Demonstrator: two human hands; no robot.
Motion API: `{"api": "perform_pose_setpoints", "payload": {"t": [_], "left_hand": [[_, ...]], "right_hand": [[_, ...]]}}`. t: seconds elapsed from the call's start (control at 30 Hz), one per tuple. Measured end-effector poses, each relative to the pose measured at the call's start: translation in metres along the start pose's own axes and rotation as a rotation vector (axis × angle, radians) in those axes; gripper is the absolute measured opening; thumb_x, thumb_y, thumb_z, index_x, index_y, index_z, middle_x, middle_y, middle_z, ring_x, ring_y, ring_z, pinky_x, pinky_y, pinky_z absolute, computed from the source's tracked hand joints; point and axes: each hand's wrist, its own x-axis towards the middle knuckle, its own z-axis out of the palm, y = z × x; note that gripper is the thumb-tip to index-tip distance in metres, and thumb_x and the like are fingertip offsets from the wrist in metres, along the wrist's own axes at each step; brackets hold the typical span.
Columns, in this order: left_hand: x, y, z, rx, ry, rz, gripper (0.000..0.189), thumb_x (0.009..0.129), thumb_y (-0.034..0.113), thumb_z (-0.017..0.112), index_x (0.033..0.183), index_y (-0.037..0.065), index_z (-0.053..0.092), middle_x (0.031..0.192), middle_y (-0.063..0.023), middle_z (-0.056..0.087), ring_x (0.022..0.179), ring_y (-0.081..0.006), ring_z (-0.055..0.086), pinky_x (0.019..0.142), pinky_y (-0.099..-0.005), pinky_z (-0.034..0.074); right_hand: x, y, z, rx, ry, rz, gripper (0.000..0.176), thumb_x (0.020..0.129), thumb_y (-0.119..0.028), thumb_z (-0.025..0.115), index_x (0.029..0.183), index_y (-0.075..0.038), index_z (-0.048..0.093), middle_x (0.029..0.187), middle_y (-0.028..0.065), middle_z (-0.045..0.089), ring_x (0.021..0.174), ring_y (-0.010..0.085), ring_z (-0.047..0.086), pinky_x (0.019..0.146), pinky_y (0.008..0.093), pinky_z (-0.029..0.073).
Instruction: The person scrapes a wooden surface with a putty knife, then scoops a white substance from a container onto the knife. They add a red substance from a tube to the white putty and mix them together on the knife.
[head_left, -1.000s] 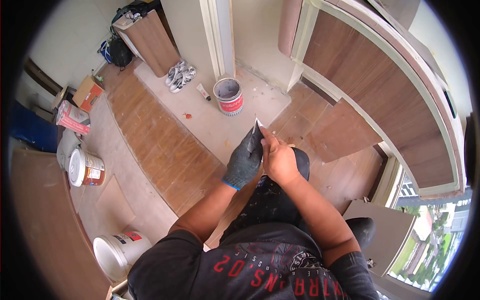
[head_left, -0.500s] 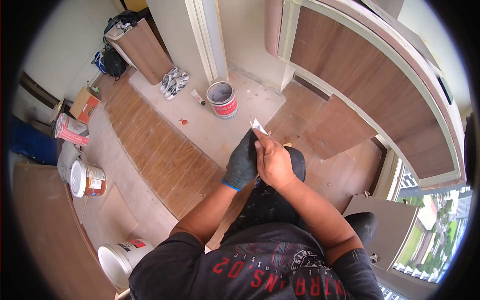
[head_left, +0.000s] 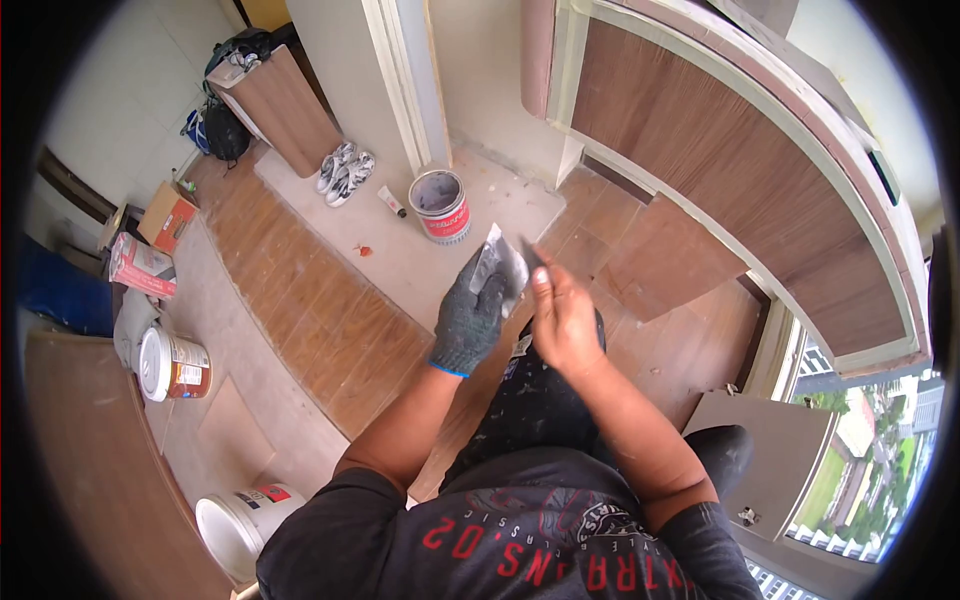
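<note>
My left hand (head_left: 467,325), in a dark glove with a blue cuff, holds a flat metal scraper (head_left: 502,266) smeared with pale paste, its blade tilted up. Just to its right, my bare right hand (head_left: 567,322) is closed round a thin dark tool (head_left: 532,254), its thumb along it. The two tools are close together over my knee. Beyond them on the floor stands an open tin (head_left: 440,206) with a red label and grey paste inside.
A small tube (head_left: 392,201) and patterned shoes (head_left: 346,175) lie left of the tin. White buckets (head_left: 175,363) (head_left: 247,525) and boxes (head_left: 143,264) stand at the left. A curved wood-panelled counter (head_left: 740,160) spans the right, with a loose board (head_left: 672,257) below it.
My hands have moved apart from each other. The scraper's broad face now shows in my left hand, and the dark tool has come into view in my right hand.
</note>
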Motion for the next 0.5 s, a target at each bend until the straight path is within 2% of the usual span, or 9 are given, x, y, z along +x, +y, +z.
{"api": "perform_pose_setpoints", "payload": {"t": [0.07, 0.1, 0.17, 0.23, 0.33, 0.37, 0.4, 0.47, 0.5], "left_hand": [[0.003, -0.003, 0.013, 0.072, 0.014, 0.057, 0.048, 0.098, 0.016, 0.055, 0.141, -0.002, 0.045, 0.129, -0.0226, 0.061, 0.119, -0.0323, 0.061, 0.098, -0.0387, 0.048], [0.003, 0.013, 0.015, 0.139, 0.001, 0.027, 0.05, 0.097, 0.017, 0.056, 0.142, -0.001, 0.043, 0.131, -0.0238, 0.059, 0.12, -0.0349, 0.06, 0.099, -0.0395, 0.047], [-0.004, 0.008, 0.022, 0.204, -0.105, -0.005, 0.053, 0.096, 0.017, 0.057, 0.144, -0.001, 0.043, 0.134, -0.0248, 0.057, 0.123, -0.0361, 0.057, 0.101, -0.0399, 0.047], [-0.01, 0.025, 0.022, 0.246, -0.235, 0.004, 0.055, 0.095, 0.014, 0.056, 0.145, -0.001, 0.04, 0.136, -0.025, 0.056, 0.125, -0.0361, 0.057, 0.102, -0.0406, 0.046], [-0.007, 0.044, 0.018, 0.197, -0.104, 0.313, 0.043, 0.098, 0.016, 0.053, 0.138, -0.001, 0.051, 0.128, -0.025, 0.061, 0.118, -0.035, 0.061, 0.097, -0.04, 0.049], [-0.005, 0.054, 0.023, -0.435, 0.019, -0.01, 0.04, 0.101, 0.018, 0.051, 0.135, -0.002, 0.053, 0.124, -0.023, 0.063, 0.115, -0.0341, 0.062, 0.096, -0.0394, 0.049], [0.002, 0.05, 0.017, -0.288, 0.027, -0.019, 0.04, 0.102, 0.018, 0.05, 0.136, -0.003, 0.052, 0.125, -0.0205, 0.063, 0.115, -0.0294, 0.061, 0.098, -0.0378, 0.048], [0.016, 0.032, -0.006, 0.013, 0.043, -0.048, 0.041, 0.105, 0.019, 0.048, 0.138, -0.005, 0.049, 0.127, -0.0154, 0.061, 0.114, -0.0202, 0.06, 0.101, -0.0345, 0.047], [0.018, 0.023, 0.0, -0.046, 0.052, -0.032, 0.041, 0.102, 0.014, 0.05, 0.139, -0.004, 0.048, 0.128, -0.0188, 0.061, 0.116, -0.0264, 0.061, 0.1, -0.0366, 0.047]], "right_hand": [[-0.008, 0.005, 0.019, -0.014, 0.025, -0.014, 0.039, 0.106, -0.022, 0.044, 0.126, 0.009, 0.057, 0.108, 0.0328, 0.064, 0.105, 0.0463, 0.063, 0.091, 0.0445, 0.051], [-0.005, 0.015, 0.024, 0.008, 0.113, -0.054, 0.041, 0.107, -0.025, 0.041, 0.123, 0.008, 0.058, 0.104, 0.0324, 0.065, 0.099, 0.047, 0.064, 0.088, 0.0462, 0.051], [0.004, 0.022, 0.013, 0.093, 0.03, 0.177, 0.043, 0.107, -0.027, 0.039, 0.12, 0.008, 0.059, 0.099, 0.0319, 0.066, 0.094, 0.0486, 0.064, 0.086, 0.0471, 0.051], [0.01, 0.037, 0.002, 0.052, 0.017, 0.203, 0.052, 0.108, -0.036, 0.035, 0.113, 0.009, 0.06, 0.091, 0.0296, 0.067, 0.084, 0.0454, 0.066, 0.08, 0.0462, 0.051], [0.016, 0.039, -0.021, 0.233, 0.101, 0.356, 0.061, 0.108, -0.046, 0.034, 0.111, 0.009, 0.061, 0.093, 0.0243, 0.069, 0.086, 0.0347, 0.068, 0.081, 0.0428, 0.051], [0.019, 0.043, -0.031, 0.269, 0.152, 0.379, 0.064, 0.107, -0.05, 0.033, 0.111, 0.007, 0.061, 0.095, 0.0185, 0.068, 0.09, 0.0279, 0.064, 0.084, 0.0392, 0.049], [0.02, 0.047, -0.04, 0.306, 0.202, 0.403, 0.066, 0.106, -0.053, 0.033, 0.111, 0.006, 0.062, 0.096, 0.0127, 0.067, 0.094, 0.0212, 0.061, 0.087, 0.0355, 0.048], [0.017, 0.023, -0.048, 0.403, 0.212, 0.376, 0.063, 0.107, -0.051, 0.034, 0.11, 0.005, 0.062, 0.093, 0.011, 0.066, 0.091, 0.0192, 0.058, 0.087, 0.0329, 0.047], [0.012, 0.025, -0.042, 0.349, 0.19, 0.371, 0.061, 0.107, -0.05, 0.035, 0.11, 0.005, 0.062, 0.093, 0.0105, 0.066, 0.091, 0.0183, 0.057, 0.087, 0.0326, 0.047]]}}
